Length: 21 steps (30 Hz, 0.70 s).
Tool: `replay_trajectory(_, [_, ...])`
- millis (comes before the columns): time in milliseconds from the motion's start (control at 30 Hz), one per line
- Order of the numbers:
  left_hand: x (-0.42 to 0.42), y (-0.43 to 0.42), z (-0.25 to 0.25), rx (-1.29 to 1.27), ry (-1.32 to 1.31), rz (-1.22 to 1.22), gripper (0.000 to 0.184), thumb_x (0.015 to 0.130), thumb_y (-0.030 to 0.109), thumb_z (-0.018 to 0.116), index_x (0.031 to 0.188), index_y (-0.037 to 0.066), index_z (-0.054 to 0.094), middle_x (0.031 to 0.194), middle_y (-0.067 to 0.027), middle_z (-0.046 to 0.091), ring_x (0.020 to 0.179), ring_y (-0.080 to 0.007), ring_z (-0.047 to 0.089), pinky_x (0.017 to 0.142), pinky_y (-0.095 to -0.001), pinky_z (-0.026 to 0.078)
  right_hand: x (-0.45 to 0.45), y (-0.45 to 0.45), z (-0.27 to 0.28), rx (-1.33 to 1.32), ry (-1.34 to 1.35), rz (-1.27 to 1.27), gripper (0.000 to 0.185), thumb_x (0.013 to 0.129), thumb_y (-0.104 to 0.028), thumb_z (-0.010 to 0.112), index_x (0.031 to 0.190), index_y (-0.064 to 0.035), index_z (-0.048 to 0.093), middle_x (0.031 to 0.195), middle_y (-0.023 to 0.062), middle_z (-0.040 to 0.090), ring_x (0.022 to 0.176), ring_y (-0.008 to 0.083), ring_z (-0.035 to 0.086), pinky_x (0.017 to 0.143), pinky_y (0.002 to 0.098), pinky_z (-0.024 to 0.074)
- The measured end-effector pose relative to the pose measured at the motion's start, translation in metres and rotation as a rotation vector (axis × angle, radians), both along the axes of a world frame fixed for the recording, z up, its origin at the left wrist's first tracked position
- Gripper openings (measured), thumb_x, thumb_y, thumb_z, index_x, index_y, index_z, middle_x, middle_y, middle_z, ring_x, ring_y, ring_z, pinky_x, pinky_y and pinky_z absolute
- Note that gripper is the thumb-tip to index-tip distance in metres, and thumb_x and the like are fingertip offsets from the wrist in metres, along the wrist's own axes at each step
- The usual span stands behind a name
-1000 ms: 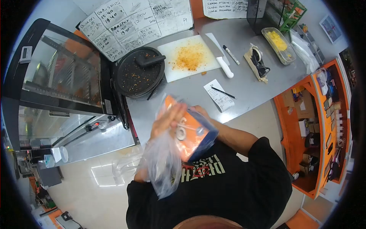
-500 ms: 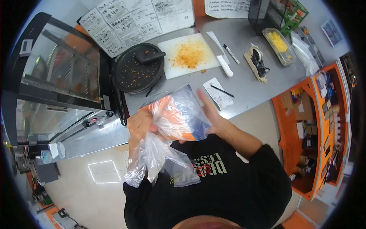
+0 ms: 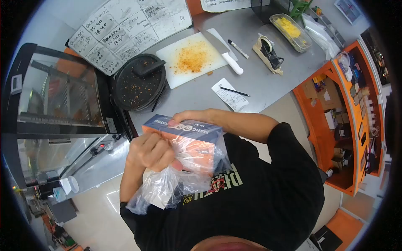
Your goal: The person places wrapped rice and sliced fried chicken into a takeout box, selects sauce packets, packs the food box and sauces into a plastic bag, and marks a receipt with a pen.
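An orange and dark blue cardboard box (image 3: 194,130) sits inside a clear plastic bag (image 3: 163,187), held up in front of my chest. My left hand (image 3: 151,152) is closed in a fist around the gathered plastic at the box's near left side. The loose end of the bag hangs below this fist, with something white showing through it. Across the far top edge of the box lies my right hand (image 3: 190,117), gripping it through the plastic. Some of its fingers are hidden behind the box.
On the metal counter are a round black stone mortar (image 3: 136,90) with a pestle (image 3: 149,68), a white cutting board (image 3: 169,77) with orange crumbs, a knife (image 3: 233,63), a marker (image 3: 238,49), a receipt (image 3: 229,97) under a pen (image 3: 235,91), and a tape dispenser (image 3: 268,54). A glass display cabinet (image 3: 63,92) stands left.
My right hand has gone from spread beside the box to gripping its far edge. The box has turned, so its dark blue lettered face shows on top. My left hand keeps its hold.
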State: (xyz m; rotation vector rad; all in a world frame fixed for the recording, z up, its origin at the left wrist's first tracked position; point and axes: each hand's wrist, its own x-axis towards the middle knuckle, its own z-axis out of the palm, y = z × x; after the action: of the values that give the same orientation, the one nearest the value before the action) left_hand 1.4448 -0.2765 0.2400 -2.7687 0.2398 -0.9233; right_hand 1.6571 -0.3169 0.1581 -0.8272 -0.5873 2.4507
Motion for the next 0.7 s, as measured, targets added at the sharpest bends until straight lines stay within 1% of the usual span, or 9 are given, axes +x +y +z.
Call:
replay_trajectory(67, [-0.002, -0.002, 0.018, 0.105, -0.003, 0.166, 0.045, 0.086, 0.033, 0.068, 0.062, 0.013, 0.034, 0.06, 0.0002, 0.034, 0.048, -0.0136, 0.042, 0.043, -0.0283, 0.027, -0.004, 0.007, -0.021, 0.008, 0.315, -0.021, 0.056, 0.087, -0.038, 0.074, 0.129, -0.0031, 0.06, 0.122, 0.0106, 0.069, 0.107, 0.0174, 0.067, 0.092, 0.0354, 0.0565])
replay_trajectory(167, [-0.021, 0.007, 0.014, 0.08, -0.005, 0.392, 0.045, 0.089, 0.03, 0.067, 0.063, 0.014, 0.034, 0.06, -0.0002, 0.032, 0.047, -0.0149, 0.04, 0.042, -0.0308, 0.026, -0.003, 0.002, -0.023, 0.333, 0.362, -0.174, 0.063, 0.084, -0.028, 0.078, 0.136, -0.002, 0.054, 0.122, 0.0113, 0.068, 0.108, 0.0182, 0.067, 0.096, 0.0374, 0.0547])
replay_trajectory(267, [-0.036, -0.002, -0.022, -0.763, 0.001, 0.661, 0.024, 0.082, 0.019, 0.07, 0.073, 0.007, 0.052, 0.066, -0.0074, 0.052, 0.055, -0.0242, 0.056, 0.047, -0.0358, 0.041, 0.001, -0.007, -0.002, 0.989, -0.029, -0.485, 0.077, 0.082, -0.025, 0.082, 0.146, -0.0084, 0.042, 0.147, 0.0149, 0.047, 0.132, 0.0292, 0.051, 0.109, 0.0415, 0.0422])
replay_trajectory(333, [-0.044, 0.01, -0.028, -0.506, 0.175, 0.548, 0.023, 0.075, 0.017, 0.071, 0.089, 0.0, 0.066, 0.082, -0.0151, 0.069, 0.073, -0.0333, 0.07, 0.061, -0.0385, 0.055, 0.006, -0.02, 0.022, 1.357, -0.272, -0.63, 0.079, 0.083, -0.029, 0.081, 0.147, -0.0102, 0.039, 0.154, 0.0164, 0.037, 0.14, 0.0329, 0.043, 0.113, 0.0441, 0.0373])
replay_trajectory(400, [-0.045, 0.014, -0.04, -0.657, 0.081, 0.573, 0.021, 0.076, 0.017, 0.07, 0.088, 0.001, 0.066, 0.081, -0.0146, 0.068, 0.071, -0.032, 0.069, 0.06, -0.0381, 0.054, 0.015, -0.035, 0.041, 1.568, -0.392, -0.599, 0.08, 0.085, -0.036, 0.08, 0.147, -0.0111, 0.036, 0.159, 0.0177, 0.028, 0.144, 0.0358, 0.035, 0.114, 0.0472, 0.0333])
replay_trajectory(500, [-0.029, 0.002, -0.05, -0.943, -0.194, 0.493, 0.018, 0.078, 0.017, 0.068, 0.087, 0.002, 0.067, 0.079, -0.0139, 0.067, 0.069, -0.03, 0.068, 0.059, -0.0376, 0.054, 0.01, -0.051, 0.021, 0.603, 0.437, -0.756, 0.069, 0.096, -0.047, 0.064, 0.146, -0.0071, 0.038, 0.152, 0.0174, 0.039, 0.138, 0.0331, 0.044, 0.114, 0.05, 0.0372])
replay_trajectory(567, [-0.014, -0.009, -0.056, -1.053, -0.323, 0.359, 0.016, 0.079, 0.017, 0.067, 0.086, 0.002, 0.067, 0.078, -0.0134, 0.066, 0.068, -0.0287, 0.067, 0.059, -0.0373, 0.053, 0.017, -0.034, 0.009, 0.074, 0.447, -0.664, 0.065, 0.094, -0.056, 0.062, 0.138, -0.0107, 0.048, 0.14, 0.0139, 0.055, 0.124, 0.0304, 0.059, 0.103, 0.0472, 0.048])
replay_trajectory(633, [0.001, -0.013, -0.055, -1.05, -0.28, 0.218, 0.015, 0.08, 0.017, 0.066, 0.085, 0.002, 0.068, 0.076, -0.0129, 0.066, 0.066, -0.0274, 0.066, 0.058, -0.0369, 0.052, -0.01, -0.018, -0.074, 0.025, 0.722, -0.427, 0.054, 0.097, -0.051, 0.059, 0.132, -0.0101, 0.055, 0.129, 0.0123, 0.062, 0.115, 0.0247, 0.064, 0.096, 0.0435, 0.0529])
replay_trajectory(700, [0.005, -0.008, -0.052, -0.996, -0.162, 0.12, 0.014, 0.081, 0.016, 0.065, 0.084, 0.003, 0.068, 0.075, -0.0124, 0.065, 0.065, -0.0261, 0.065, 0.058, -0.0366, 0.052, -0.016, -0.007, -0.07, 0.005, 0.669, -0.363, 0.047, 0.098, -0.046, 0.057, 0.127, -0.0095, 0.059, 0.122, 0.0113, 0.067, 0.109, 0.0201, 0.066, 0.093, 0.0406, 0.0554])
